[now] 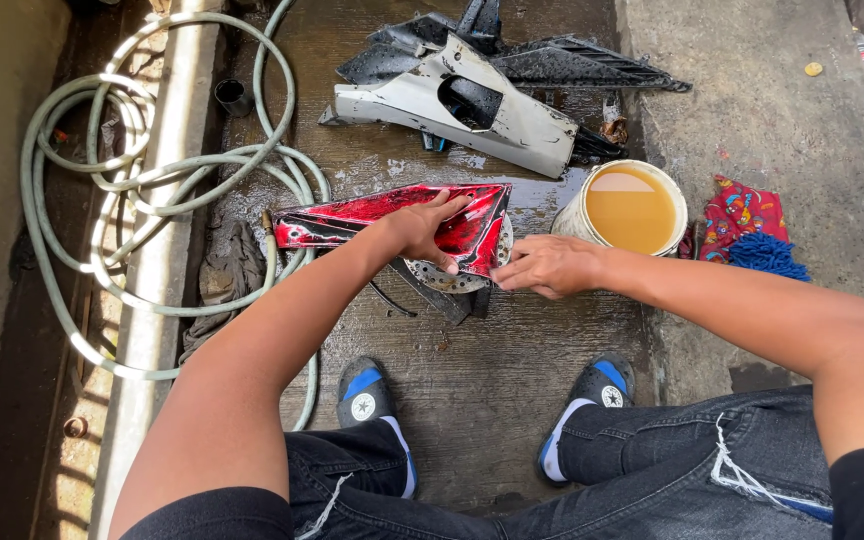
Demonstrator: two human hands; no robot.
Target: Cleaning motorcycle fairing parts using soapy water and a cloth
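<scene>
A glossy red and black motorcycle body panel is held up over the wet concrete in front of my feet. My left hand lies flat against its inner face, fingers spread. My right hand pinches the panel's lower right corner. Below the panel a round metal brake disc and a dark bracket lie on the ground, partly hidden.
A white bucket of murky brown water stands right of the panel. White and black fairing pieces lie farther off. A coiled green hose sits at left by a kerb and a dark rag. A red cloth and blue mitt lie at right.
</scene>
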